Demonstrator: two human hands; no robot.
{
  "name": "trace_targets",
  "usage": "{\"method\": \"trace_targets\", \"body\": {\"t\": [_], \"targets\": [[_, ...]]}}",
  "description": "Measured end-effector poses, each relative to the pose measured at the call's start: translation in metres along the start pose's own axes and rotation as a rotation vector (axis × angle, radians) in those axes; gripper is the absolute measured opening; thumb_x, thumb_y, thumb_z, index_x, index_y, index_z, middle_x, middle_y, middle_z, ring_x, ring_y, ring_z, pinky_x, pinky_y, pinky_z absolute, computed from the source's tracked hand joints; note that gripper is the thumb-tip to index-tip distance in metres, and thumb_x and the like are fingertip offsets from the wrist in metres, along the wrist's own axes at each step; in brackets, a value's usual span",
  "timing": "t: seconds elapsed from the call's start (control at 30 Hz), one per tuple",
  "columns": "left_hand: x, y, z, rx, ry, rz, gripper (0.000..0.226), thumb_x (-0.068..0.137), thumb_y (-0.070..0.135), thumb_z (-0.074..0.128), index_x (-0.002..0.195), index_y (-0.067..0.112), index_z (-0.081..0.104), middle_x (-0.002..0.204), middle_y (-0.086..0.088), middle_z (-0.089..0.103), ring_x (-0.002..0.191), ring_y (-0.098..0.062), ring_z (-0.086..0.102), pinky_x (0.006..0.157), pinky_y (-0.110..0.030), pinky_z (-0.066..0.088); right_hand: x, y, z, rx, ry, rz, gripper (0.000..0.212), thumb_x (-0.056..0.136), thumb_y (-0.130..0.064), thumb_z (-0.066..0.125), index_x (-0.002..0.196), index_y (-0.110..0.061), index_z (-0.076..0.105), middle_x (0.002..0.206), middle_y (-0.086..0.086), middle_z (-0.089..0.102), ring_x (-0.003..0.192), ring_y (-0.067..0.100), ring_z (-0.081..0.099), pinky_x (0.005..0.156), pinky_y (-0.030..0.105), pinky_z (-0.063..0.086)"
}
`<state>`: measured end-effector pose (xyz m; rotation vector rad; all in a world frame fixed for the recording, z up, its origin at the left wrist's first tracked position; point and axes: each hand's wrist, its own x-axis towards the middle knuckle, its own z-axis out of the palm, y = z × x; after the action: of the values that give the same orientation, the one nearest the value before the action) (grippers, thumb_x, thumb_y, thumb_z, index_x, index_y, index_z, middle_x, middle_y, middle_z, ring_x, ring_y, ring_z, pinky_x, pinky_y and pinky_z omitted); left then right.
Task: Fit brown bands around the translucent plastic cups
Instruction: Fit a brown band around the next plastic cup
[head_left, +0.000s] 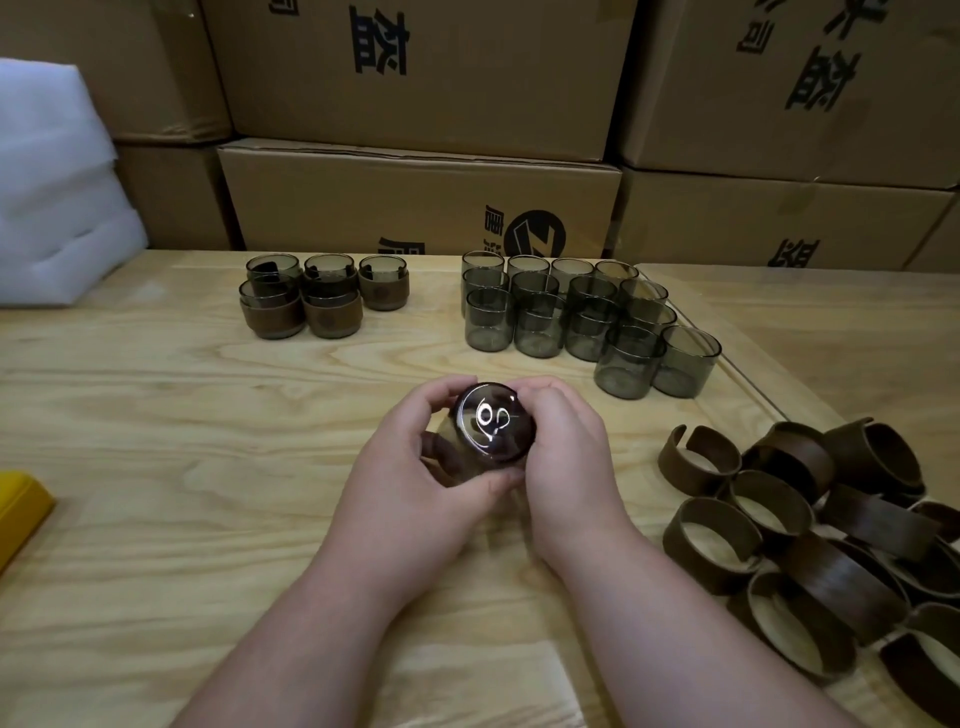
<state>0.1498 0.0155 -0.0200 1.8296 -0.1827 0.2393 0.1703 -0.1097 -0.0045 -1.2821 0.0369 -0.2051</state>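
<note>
Both grips, our left hand (415, 467) and right hand (563, 457), clasp the upturned translucent cup (491, 423); we should slide its brown band (511, 452) on evenly.

You work at a pale, grainy plywood tabletop (156, 467) that spreads out under your hands. Beyond them, stacked brown cardboard cartons (415, 197) printed with black characters form a wall across the whole far side. Far off to the left of your hands, white foam sheets (57, 197) sit piled at the table's back edge, and a yellow plastic object (21, 506) pokes in nearer you. The light is dim and even.
</note>
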Motion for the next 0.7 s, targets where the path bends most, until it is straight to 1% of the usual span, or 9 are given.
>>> {"method": "trace_targets", "body": {"t": [0.1, 0.2, 0.3, 0.37, 0.4, 0.47, 0.5, 0.63, 0.7], "targets": [[-0.0001, -0.0013, 0.0006, 0.022, -0.025, 0.01, 0.075, 0.058, 0.035, 0.09, 0.117, 0.064, 0.053, 0.112, 0.012, 0.073, 0.092, -0.015, 0.073, 0.087, -0.035, 0.058, 0.0, -0.0009, -0.0003, 0.009, 0.025, 0.04, 0.032, 0.095, -0.012, 0.057, 0.067, -0.021, 0.068, 0.067, -0.001, 0.071, 0.061, 0.01, 0.067, 0.055, 0.026, 0.054], [0.0006, -0.0034, -0.0004, 0.035, -0.02, 0.022, 0.071, 0.06, 0.03, 0.089, 0.118, 0.056, 0.058, 0.105, 0.012, 0.073, 0.085, -0.009, 0.072, 0.078, -0.025, 0.056, -0.002, 0.0015, 0.0016, -0.039, 0.001, 0.01, 0.016, 0.091, -0.027, 0.072, 0.081, -0.015, 0.067, 0.076, 0.003, 0.072, 0.071, 0.016, 0.068, 0.068, 0.036, 0.058], [0.0004, -0.001, -0.0026, 0.05, 0.002, 0.046, 0.063, 0.066, 0.024, 0.083, 0.119, 0.05, 0.062, 0.105, 0.018, 0.072, 0.085, -0.003, 0.07, 0.074, -0.02, 0.053, -0.0071, 0.0047, 0.0034, -0.105, -0.142, -0.058, 0.041, 0.073, -0.035, 0.082, 0.105, -0.015, 0.065, 0.084, -0.006, 0.075, 0.077, 0.007, 0.072, 0.067, 0.022, 0.057], [0.0, -0.0001, -0.003, 0.05, 0.014, 0.053, 0.061, 0.069, 0.019, 0.081, 0.121, 0.047, 0.063, 0.112, 0.018, 0.072, 0.094, -0.003, 0.069, 0.081, -0.026, 0.055, -0.0093, 0.0042, 0.0045, -0.144, -0.179, -0.078, 0.044, 0.072, -0.031, 0.085, 0.111, -0.02, 0.066, 0.089, -0.013, 0.076, 0.081, 0.003, 0.073, 0.069, 0.018, 0.056], [-0.0004, 0.0001, -0.0026, 0.059, 0.013, 0.053, 0.061, 0.071, 0.016, 0.083, 0.12, 0.048, 0.063, 0.109, 0.017, 0.072, 0.089, -0.002, 0.069, 0.077, -0.024, 0.054, -0.0087, 0.0049, 0.0039, -0.162, -0.163, -0.086, 0.038, 0.076, -0.028, 0.086, 0.109, -0.021, 0.068, 0.09, -0.013, 0.076, 0.081, 0.002, 0.073, 0.069, 0.017, 0.056], [-0.001, 0.0004, -0.002, 0.073, 0.008, 0.051, 0.061, 0.071, 0.016, 0.086, 0.117, 0.05, 0.064, 0.099, 0.015, 0.072, 0.074, -0.002, 0.066, 0.067, -0.019, 0.049, -0.0059, 0.0048, 0.0032, -0.214, -0.096, -0.109, 0.016, 0.086, -0.026, 0.082, 0.1, -0.023, 0.073, 0.09, -0.01, 0.077, 0.081, 0.002, 0.073, 0.069, 0.017, 0.056], [-0.0011, 0.0004, -0.0018, 0.078, 0.008, 0.052, 0.061, 0.071, 0.017, 0.087, 0.116, 0.05, 0.064, 0.098, 0.016, 0.071, 0.074, -0.002, 0.065, 0.067, -0.019, 0.05, -0.005, 0.0047, 0.0028, -0.235, -0.066, -0.11, 0.006, 0.091, -0.027, 0.078, 0.095, -0.024, 0.075, 0.09, -0.009, 0.077, 0.082, 0.002, 0.072, 0.07, 0.018, 0.056], [-0.0023, 0.0037, -0.0021, 0.103, 0.001, 0.081, 0.065, 0.063, 0.024, 0.085, 0.118, 0.053, 0.064, 0.113, 0.026, 0.069, 0.109, 0.0, 0.065, 0.095, -0.03, 0.053, -0.0038, 0.0043, 0.002, -0.202, -0.017, -0.041, 0.029, 0.104, -0.031, 0.057, 0.087, -0.018, 0.078, 0.085, 0.002, 0.078, 0.083, 0.015, 0.075, 0.075, 0.032, 0.062], [-0.0025, 0.0054, -0.0025, 0.136, 0.004, 0.109, 0.065, 0.059, 0.029, 0.079, 0.116, 0.056, 0.063, 0.116, 0.032, 0.066, 0.116, 0.002, 0.061, 0.099, -0.028, 0.05, -0.0039, 0.0034, 0.0023, -0.163, -0.002, 0.005, 0.038, 0.107, -0.03, 0.049, 0.086, -0.018, 0.078, 0.085, 0.007, 0.078, 0.085, 0.023, 0.076, 0.079, 0.043, 0.063]]}}
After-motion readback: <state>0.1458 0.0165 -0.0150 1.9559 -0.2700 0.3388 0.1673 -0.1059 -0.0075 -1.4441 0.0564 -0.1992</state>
